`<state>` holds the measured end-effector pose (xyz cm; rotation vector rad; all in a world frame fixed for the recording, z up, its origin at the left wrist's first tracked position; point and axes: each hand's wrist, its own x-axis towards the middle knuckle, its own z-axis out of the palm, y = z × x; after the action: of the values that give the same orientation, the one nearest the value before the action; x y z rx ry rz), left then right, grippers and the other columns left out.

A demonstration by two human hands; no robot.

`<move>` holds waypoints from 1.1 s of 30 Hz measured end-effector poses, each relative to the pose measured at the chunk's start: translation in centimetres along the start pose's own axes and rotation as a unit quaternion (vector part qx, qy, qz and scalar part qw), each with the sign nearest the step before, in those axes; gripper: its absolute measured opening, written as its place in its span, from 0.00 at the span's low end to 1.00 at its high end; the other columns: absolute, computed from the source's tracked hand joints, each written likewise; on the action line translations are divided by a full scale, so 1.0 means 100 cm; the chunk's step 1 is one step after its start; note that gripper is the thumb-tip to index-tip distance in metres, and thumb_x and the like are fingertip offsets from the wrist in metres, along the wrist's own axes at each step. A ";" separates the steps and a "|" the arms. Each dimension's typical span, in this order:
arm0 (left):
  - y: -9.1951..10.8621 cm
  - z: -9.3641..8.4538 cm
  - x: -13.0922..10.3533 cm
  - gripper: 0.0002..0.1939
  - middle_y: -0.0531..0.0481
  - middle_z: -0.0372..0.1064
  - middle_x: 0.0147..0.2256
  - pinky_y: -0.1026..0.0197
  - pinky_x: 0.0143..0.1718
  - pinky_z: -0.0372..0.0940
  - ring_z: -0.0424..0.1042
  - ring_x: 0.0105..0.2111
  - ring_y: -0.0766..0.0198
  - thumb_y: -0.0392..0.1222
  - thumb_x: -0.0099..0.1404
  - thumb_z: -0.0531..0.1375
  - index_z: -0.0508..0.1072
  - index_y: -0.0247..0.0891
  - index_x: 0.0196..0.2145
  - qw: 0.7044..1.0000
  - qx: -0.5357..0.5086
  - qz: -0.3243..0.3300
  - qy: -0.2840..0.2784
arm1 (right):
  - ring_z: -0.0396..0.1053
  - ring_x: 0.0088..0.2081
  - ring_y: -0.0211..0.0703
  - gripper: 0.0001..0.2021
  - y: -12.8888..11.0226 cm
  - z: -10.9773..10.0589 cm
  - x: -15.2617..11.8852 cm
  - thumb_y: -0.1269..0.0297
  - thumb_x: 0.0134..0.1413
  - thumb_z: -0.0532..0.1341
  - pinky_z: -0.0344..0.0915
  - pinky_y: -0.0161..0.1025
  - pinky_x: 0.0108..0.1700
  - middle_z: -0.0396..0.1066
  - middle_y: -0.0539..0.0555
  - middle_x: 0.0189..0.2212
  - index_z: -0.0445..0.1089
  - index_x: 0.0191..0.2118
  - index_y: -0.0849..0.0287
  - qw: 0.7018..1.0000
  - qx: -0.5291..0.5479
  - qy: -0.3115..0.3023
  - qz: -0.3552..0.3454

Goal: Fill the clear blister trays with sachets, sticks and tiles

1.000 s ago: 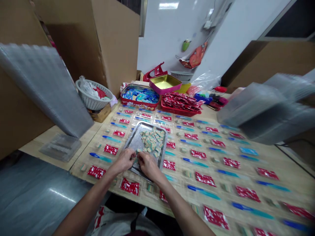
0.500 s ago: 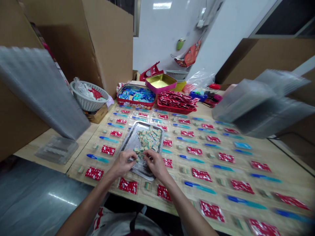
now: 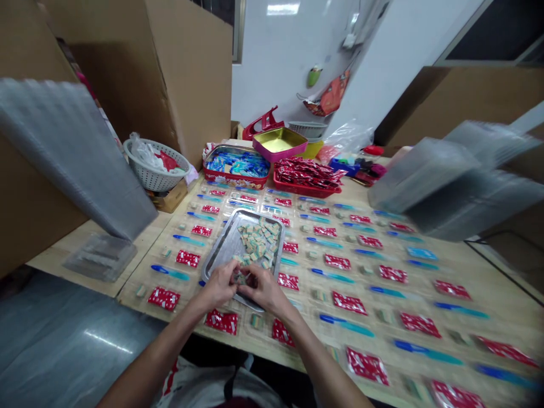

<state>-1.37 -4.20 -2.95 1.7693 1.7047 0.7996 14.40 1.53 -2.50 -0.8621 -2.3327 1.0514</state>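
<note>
Over the near half of a metal tray (image 3: 221,241), my left hand (image 3: 221,285) and my right hand (image 3: 261,286) are drawn together, fingertips almost meeting. Both have their fingers curled in a pinch, with something small and partly greenish between them, mostly hidden. Just beyond my fingers, a heap of small beige-and-green layered blocks (image 3: 260,238) lies in the tray. Around the tray stand rows of clear plastic trays holding red dotted packets (image 3: 221,322), blue-and-teal pens (image 3: 346,325) and small layered blocks (image 3: 256,321).
Behind are a tin of blue-wrapped items (image 3: 238,164), a red tray of red packets (image 3: 308,173) and a gold-lined box (image 3: 280,141). Stacks of clear plastic trays rise at left (image 3: 80,153) and right (image 3: 429,175). A grey basket (image 3: 155,170) sits at back left.
My hands have come closer together over the tray, and the small thing is now between my fingertips. The tray and the rows around it appear unmoved.
</note>
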 end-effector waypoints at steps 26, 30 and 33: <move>0.006 0.000 0.002 0.19 0.56 0.63 0.26 0.65 0.28 0.56 0.63 0.26 0.66 0.27 0.46 0.55 0.68 0.37 0.38 0.998 -0.045 0.034 -0.032 | 0.66 0.36 0.45 0.16 0.001 0.014 -0.011 0.81 0.39 0.53 0.62 0.38 0.39 0.68 0.53 0.34 0.63 0.36 0.57 0.997 -0.053 0.023 -0.048; 0.005 -0.001 0.003 0.20 0.57 0.62 0.24 0.65 0.28 0.55 0.63 0.25 0.66 0.26 0.45 0.55 0.69 0.36 0.39 0.999 -0.023 0.024 -0.022 | 0.66 0.39 0.45 0.18 0.001 0.012 -0.010 0.81 0.40 0.53 0.62 0.39 0.42 0.69 0.55 0.37 0.63 0.40 0.58 0.997 -0.043 0.014 -0.056; 0.005 -0.001 0.003 0.20 0.57 0.61 0.23 0.65 0.26 0.54 0.62 0.24 0.66 0.27 0.46 0.55 0.69 0.36 0.39 0.999 -0.011 0.019 -0.024 | 0.66 0.39 0.45 0.18 0.001 0.011 -0.011 0.81 0.41 0.54 0.62 0.39 0.42 0.69 0.54 0.36 0.64 0.40 0.58 0.998 -0.024 0.018 -0.051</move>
<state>-1.10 -3.91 -2.53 1.7973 1.6298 0.7821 14.57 0.33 -3.40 -0.7643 -2.3536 0.9330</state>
